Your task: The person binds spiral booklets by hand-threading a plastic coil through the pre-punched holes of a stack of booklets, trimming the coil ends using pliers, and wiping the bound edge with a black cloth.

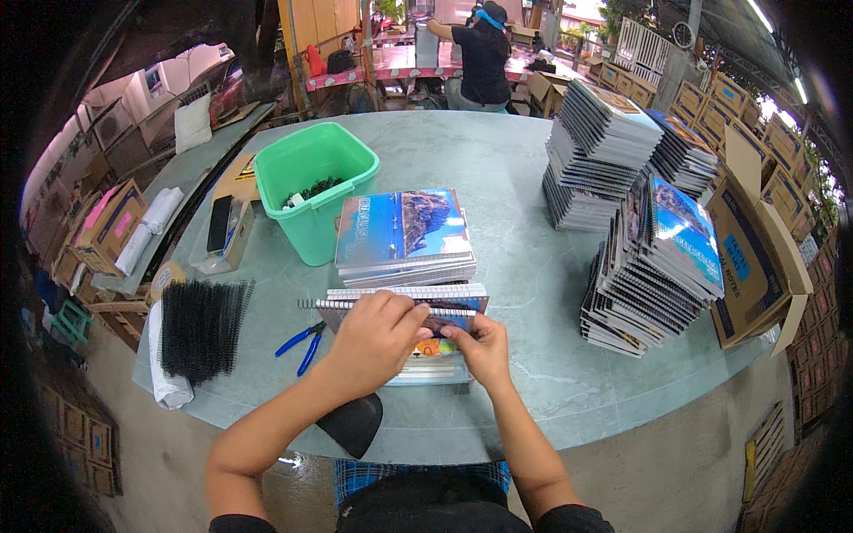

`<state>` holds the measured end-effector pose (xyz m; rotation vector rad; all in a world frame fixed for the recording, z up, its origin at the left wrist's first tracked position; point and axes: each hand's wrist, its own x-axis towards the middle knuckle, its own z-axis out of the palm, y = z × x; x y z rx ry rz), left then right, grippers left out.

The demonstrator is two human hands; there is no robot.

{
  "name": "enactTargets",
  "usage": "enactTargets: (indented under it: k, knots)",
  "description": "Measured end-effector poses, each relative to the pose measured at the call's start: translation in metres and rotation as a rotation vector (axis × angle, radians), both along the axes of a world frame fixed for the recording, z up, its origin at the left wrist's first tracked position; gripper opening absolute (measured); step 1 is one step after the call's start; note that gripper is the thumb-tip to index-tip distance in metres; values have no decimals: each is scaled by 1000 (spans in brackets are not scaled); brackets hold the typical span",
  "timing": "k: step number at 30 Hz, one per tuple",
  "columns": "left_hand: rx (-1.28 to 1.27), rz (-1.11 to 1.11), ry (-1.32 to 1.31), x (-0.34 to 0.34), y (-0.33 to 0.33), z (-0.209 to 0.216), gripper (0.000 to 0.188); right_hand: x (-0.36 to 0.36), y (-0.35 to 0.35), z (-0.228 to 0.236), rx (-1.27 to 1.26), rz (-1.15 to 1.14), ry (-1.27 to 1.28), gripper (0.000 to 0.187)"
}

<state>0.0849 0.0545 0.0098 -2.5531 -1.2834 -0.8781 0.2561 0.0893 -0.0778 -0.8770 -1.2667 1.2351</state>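
Note:
A notebook [364, 313] stands tilted in front of me, its punched edge up. A black spiral coil [307, 304] sticks out past the left end of that edge. My left hand [380, 330] is closed over the edge from the left, its fingertips near the middle. My right hand [482, 346] pinches the notebook at its right end, thumb toward me. Below the hands lies a stack of notebooks [430, 370] with a colourful cover on top. Just beyond is another notebook stack [404, 233] with a blue, rocky-cliff cover. Blue-handled pliers [302, 345] rest left of my left wrist.
Loose black coils [204, 329] lie at the left. A green bin [311, 213] holds black scraps. A clear box [227, 238] carries a phone. Tall spiral notebook stacks [653, 266] and an open carton [751, 258] stand right. Another person [484, 62] sits at a far table.

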Motion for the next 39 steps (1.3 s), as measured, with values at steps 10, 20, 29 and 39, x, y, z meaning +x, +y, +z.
enactTargets:
  k: [10, 20, 29, 39]
  knots:
    - [-218, -55, 28, 3, 8, -3, 20, -14, -19, -44, 272, -280, -73, 9]
    - [-185, -100, -126, 17, 32, -7, 28, -16, 3, -34, 132, -125, 57, 6]
    - [-223, -161, -169, 42, 44, -21, 19, -11, 17, -47, 210, -197, 49, 5]
    - [-45, -108, -254, 23, 19, 3, 29, -11, 6, -14, 88, -16, 147, 11]
